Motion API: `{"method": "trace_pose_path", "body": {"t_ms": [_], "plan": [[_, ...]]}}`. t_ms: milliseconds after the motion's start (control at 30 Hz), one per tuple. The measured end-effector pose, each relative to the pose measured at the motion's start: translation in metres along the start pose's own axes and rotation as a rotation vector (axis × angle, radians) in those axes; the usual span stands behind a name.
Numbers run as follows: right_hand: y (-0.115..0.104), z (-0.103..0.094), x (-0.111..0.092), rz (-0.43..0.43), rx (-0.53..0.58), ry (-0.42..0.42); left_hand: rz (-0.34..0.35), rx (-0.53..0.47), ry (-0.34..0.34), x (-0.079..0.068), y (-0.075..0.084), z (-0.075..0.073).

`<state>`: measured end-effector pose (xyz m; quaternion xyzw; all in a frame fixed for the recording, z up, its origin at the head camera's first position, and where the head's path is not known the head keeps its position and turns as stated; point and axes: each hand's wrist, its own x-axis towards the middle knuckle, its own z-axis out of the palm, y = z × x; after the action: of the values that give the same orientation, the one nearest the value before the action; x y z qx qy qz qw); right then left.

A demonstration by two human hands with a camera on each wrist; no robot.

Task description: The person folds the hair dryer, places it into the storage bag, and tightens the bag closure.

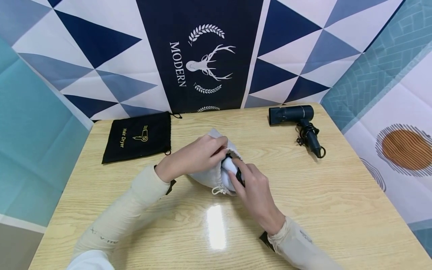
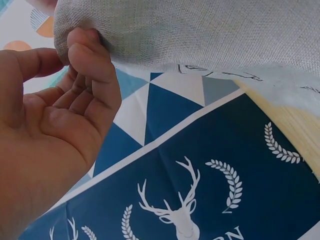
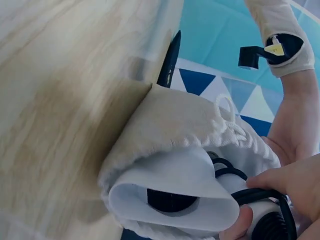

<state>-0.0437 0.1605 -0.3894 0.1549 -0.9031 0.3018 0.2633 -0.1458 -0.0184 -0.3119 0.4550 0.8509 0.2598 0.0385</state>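
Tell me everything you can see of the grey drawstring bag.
The bag is pale grey and looks like woven cloth, with dark markings in the left wrist view, a gathered edge and a white drawstring looped at its mouth. It is low over the table, mouth open toward the right hand; whether it rests there is unclear. The left hand pinches its edge; the right holds a white hair dryer partly inside.

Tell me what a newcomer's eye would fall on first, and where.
First, the white deer head on the dark panel behind the table. Then the gray drawstring bag mid-table, its rim pinched by the left hand while the right hand grips a white device in its mouth. Near the table's far edge lie a black hair dryer, right, and a black pouch, left.
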Motion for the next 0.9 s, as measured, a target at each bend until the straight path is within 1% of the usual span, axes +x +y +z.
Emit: {"method": "trace_pose_path", "body": {"t_ms": [100,200,333,500,567,667,800,900], "plan": [[-0.002,0.003,0.001,0.045,0.021,-0.011,0.014,-0.010,0.004,0.000,-0.001,0.001],[-0.003,0.006,0.002,0.097,0.068,-0.020,0.026,-0.010,0.010,0.000,-0.002,0.002],[-0.003,0.008,0.001,0.172,0.172,-0.036,0.043,0.003,0.019,-0.003,-0.003,0.004],[-0.004,0.010,-0.002,0.248,0.303,-0.097,0.056,0.017,0.023,-0.004,-0.005,0.006],[-0.005,0.012,-0.002,0.258,0.332,-0.115,0.062,0.024,0.030,-0.004,-0.006,0.006],[-0.006,0.015,-0.003,0.244,0.354,-0.120,0.066,0.035,0.036,-0.004,-0.006,0.006],[-0.009,0.019,-0.002,0.212,0.369,-0.094,0.065,0.035,0.023,-0.005,-0.006,0.005],[-0.010,0.023,-0.001,0.204,0.379,-0.059,0.079,0.025,0.000,-0.005,-0.004,0.006]]}}
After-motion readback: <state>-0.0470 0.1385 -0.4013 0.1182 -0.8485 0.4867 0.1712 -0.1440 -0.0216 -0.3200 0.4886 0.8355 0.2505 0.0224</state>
